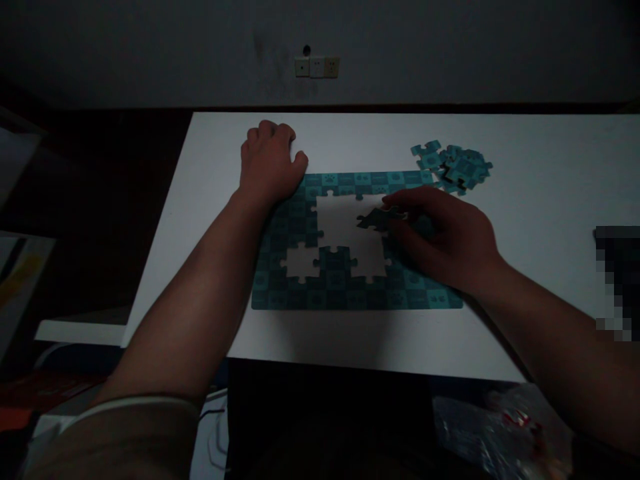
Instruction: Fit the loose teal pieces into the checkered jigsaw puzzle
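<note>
A teal checkered jigsaw puzzle (340, 297) lies flat on the white table, with a large gap in its middle and a smaller gap at lower left. Between the thumb and fingers of my right hand (450, 233) is a puzzle piece (376, 219), tilted above the right side of the large gap. My left hand (270, 160) rests at the puzzle's upper left corner, fingers loosely bent on the table and thumb apart; nothing shows in it. Beyond my right hand, a heap of loose puzzle pieces (465, 167) touches or nearly touches the puzzle's upper right corner.
The white table (350, 340) ends at a near edge below the puzzle. A dark, partly pixelated object (620, 267) is at the far right. Clear plastic packaging (505, 427) lies below the table's front edge. Wall sockets (317, 67) are behind the table.
</note>
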`<state>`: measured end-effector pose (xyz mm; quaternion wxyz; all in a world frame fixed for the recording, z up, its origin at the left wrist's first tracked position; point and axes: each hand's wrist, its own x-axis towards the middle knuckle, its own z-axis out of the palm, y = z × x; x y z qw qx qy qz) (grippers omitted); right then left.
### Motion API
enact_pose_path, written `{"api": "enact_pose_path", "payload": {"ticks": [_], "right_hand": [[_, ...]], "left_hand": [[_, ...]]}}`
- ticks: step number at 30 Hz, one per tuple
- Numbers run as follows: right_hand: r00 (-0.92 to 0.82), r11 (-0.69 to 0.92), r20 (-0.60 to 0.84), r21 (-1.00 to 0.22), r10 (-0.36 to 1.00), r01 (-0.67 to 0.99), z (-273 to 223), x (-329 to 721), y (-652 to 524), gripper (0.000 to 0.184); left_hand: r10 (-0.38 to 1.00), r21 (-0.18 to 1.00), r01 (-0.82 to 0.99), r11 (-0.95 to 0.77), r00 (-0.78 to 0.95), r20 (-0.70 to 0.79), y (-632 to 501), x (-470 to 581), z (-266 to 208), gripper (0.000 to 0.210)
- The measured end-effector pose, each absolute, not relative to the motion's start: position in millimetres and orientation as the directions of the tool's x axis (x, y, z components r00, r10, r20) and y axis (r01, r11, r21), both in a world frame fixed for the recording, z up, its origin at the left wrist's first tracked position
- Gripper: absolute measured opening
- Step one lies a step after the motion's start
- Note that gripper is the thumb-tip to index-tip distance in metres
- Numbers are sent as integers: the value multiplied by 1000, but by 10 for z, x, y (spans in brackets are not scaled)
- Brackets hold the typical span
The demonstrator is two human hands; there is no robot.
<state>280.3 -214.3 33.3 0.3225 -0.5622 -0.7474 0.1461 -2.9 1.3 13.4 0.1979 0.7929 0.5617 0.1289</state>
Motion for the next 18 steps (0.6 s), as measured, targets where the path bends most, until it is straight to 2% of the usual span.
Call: {"api": "enact_pose_path", "payload": {"ticks": [4,7,12,18], "right_hand": [[-162,331,324,-579,932,745,319,2800,-2145,35],[-162,334,332,-570,929,750,295,2805,-2145,35],[-194,440,456,-532,869,724,212,2837,-2130,40],[-198,446,459,-531,866,720,186,2844,-2123,41]], "left_hand": [[948,487,829,-273,318,-10,10,-24,131,135],[946,459,846,-272,322,-32,-13,-11,171,134],[933,415,855,-311,358,-38,-29,-19,238,122],[920,387,850,-356,392,-16,0,-56,189,120]]}}
